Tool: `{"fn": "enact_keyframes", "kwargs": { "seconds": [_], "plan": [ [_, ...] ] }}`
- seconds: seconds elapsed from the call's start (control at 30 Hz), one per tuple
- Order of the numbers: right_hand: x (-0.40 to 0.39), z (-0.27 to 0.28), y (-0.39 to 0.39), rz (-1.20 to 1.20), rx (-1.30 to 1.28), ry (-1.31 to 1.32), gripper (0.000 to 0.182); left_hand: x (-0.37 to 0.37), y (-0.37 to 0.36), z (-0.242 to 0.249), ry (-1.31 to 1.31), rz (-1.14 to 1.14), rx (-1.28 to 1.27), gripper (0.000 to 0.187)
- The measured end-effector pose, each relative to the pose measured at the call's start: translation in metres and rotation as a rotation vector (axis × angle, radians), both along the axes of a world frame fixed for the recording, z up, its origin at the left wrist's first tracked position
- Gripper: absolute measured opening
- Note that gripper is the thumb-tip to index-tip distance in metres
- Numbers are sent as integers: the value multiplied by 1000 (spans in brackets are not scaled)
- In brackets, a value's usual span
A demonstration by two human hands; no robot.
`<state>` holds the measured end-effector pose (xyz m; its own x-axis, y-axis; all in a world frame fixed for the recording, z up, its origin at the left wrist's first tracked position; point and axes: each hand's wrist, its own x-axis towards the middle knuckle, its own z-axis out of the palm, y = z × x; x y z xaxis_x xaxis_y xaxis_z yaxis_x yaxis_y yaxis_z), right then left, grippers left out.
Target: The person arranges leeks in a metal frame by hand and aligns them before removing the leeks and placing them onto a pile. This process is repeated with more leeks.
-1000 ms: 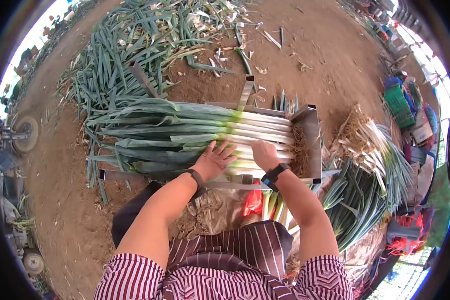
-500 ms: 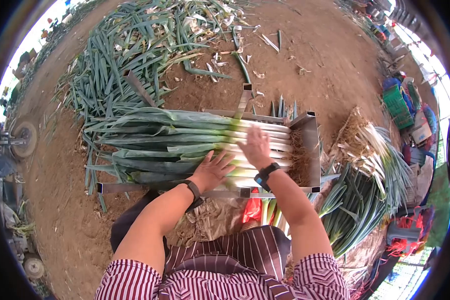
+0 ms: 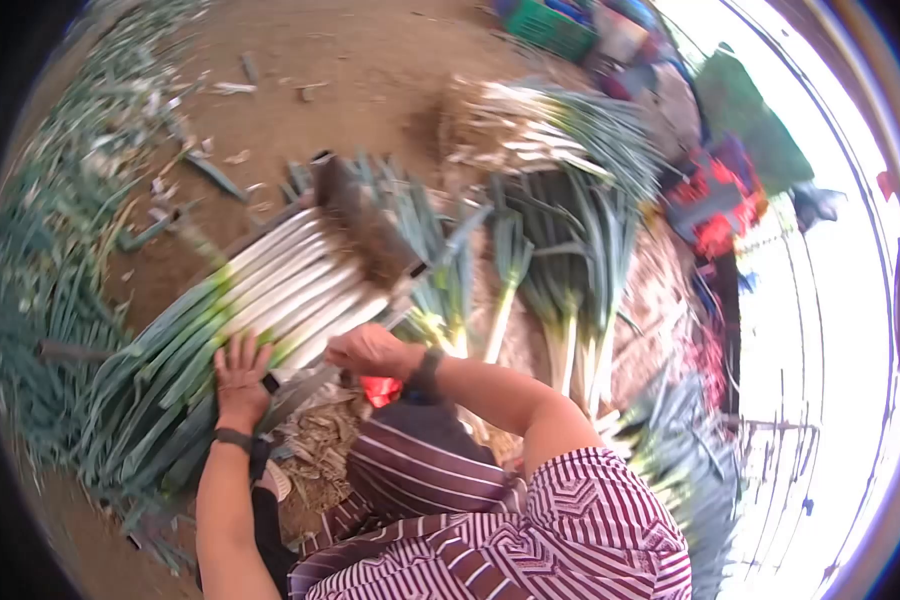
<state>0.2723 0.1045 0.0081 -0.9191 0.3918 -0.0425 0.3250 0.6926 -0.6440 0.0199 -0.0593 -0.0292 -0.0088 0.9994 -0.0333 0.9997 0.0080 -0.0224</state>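
A row of long leeks [image 3: 280, 275] with white shanks and green leaves lies side by side in a metal frame [image 3: 355, 205], roots against its upright end plate. My left hand [image 3: 240, 380] rests flat on the leeks where white turns to green, fingers spread. At the near edge of the frame, beside the white shanks, is my right hand [image 3: 375, 352], fingers curled in and somewhat blurred. Whether anything is inside those fingers is hidden. A few loose leeks [image 3: 510, 265] lie on sacking to the right of the frame.
A heap of cut leek leaves [image 3: 45, 300] covers the ground at left. More leeks [image 3: 530, 130] are piled beyond the frame, and others [image 3: 685, 465] lie at lower right. A green crate [image 3: 550, 28] stands at the top. Red netting [image 3: 715, 205] lies at right.
The view has swung to the right. My right hand has left the top of the white shanks for the frame's near edge, and its fingers have curled. My left hand stays on the leeks.
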Motion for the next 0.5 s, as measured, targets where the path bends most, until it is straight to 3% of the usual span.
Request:
{"fn": "enact_keyframes", "kwargs": {
  "seconds": [0.07, 0.13, 0.17, 0.23, 0.27, 0.37, 0.4, 0.5],
  "plan": [
    [78, 16, -19, -104, -158, -140, 25, 2, -3, 5, -29, 9, 29, 60],
    [162, -13, -38, -329, -243, -243, 32, -4, -15, -7, 17, -35, 130, 61],
    [205, -33, -43, -462, -356, -222, 34, 0, -21, 1, 46, -12, 16, 60],
    [279, -78, -42, -647, -366, -620, 37, 4, -30, 33, 109, 45, -214, 60],
    [313, -109, -44, -816, -356, -647, 37, 5, -32, 43, 146, 101, -391, 61],
    [358, -147, -57, -1185, -459, -525, 37, 0, -49, 50, -53, 90, -296, 66],
    [362, -155, -59, -1283, -510, -447, 36, 1, -49, 54, -109, 155, -390, 81],
    [342, -187, -58, -1291, -478, -414, 32, 33, -32, 97, -577, 218, -317, 90]
  ]
}}
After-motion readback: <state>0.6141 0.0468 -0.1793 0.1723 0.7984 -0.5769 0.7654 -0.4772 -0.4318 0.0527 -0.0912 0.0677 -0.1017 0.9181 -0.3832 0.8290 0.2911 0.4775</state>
